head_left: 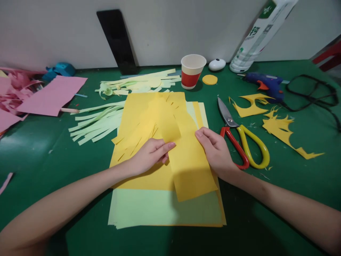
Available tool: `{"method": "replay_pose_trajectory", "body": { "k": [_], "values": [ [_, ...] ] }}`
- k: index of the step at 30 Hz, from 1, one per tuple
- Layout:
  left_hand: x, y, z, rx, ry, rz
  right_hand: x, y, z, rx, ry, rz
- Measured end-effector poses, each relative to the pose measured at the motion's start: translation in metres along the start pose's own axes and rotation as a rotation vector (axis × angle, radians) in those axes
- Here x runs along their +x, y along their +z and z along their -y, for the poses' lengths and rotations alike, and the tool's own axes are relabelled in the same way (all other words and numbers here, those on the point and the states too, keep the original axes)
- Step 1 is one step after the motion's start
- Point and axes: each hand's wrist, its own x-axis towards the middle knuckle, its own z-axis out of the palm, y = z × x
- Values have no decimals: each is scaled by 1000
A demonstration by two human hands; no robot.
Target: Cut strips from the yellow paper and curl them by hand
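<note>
Between my fingers: one yellow paper piece (193,167) (long axis running toward me), left edge pinched by my left hand (153,154), right edge by my right hand (215,151), neither nearer. Scissors (231,122): just right of the right fingers.

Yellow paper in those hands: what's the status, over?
Left hand and right hand at opposite edges, holding the small yellow piece. Piece partly over larger yellow sheet. Scissors close beside right hand; nothing seen blocking.

A pale grey wall (160,28) backs a green tabletop (37,153); shadow (197,240) darkens its near side.
</note>
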Motion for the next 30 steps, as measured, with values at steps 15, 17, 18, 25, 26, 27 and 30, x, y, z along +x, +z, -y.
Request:
{"method": "replay_pose_trajectory", "body": {
  "k": [15,17,18,25,26,27,30],
  "values": [
    [-1,-2,-2,29,41,81,1,-1,-2,1,-30,-1],
    [-1,-2,-1,33,27,50,0,-2,-2,-3,-23,24],
    [-1,-1,0,28,19,29,0,-2,-2,-7,-20,34],
    [0,1,0,9,4,-59,0,-1,-4,-56,-36,-21],
    [0,1,0,7,1,-73,0,0,-4,-60,-37,-35],
    [0,1,0,3,-1,-85,0,0,-4,-62,-38,-45],
    [0,1,0,-23,-6,-109,0,-1,-3,-52,-35,-30]
  ]
}}
